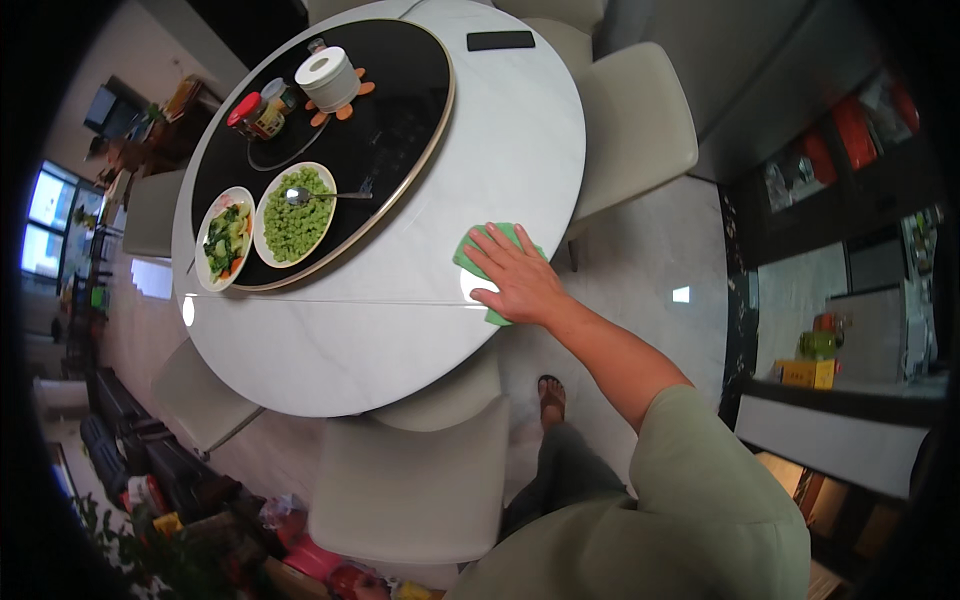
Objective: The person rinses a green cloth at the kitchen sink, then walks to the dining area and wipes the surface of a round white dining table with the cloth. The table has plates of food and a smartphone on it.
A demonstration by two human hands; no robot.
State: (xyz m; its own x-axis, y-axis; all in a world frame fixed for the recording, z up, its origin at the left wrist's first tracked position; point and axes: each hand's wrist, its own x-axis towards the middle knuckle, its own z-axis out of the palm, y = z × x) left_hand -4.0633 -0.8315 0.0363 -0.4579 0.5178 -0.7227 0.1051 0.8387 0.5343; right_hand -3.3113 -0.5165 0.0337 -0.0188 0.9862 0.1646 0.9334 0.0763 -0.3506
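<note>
My right hand [517, 281] lies palm down on a green cloth [480, 240], pressing it to the white marble-look round table [517, 135] near its right edge. Its fingers are spread over the cloth, which shows beyond the fingertips and below the thumb. My left hand is out of view. Left of the cloth, a black turntable [405, 90] with a gold-toned rim bears an oval dish of chopped green vegetable [289, 232] with a metal spoon [300, 196] in it. Beside that dish stands a plate of leafy greens with orange pieces [225, 240].
The turntable also holds a toilet roll [328, 79] on an orange-footed stand and a red-lidded jar [256, 116]. A black flat object [501, 40] lies at the table's far side. Pale chairs [637, 120] surround the table; one [409, 480] stands close at the front.
</note>
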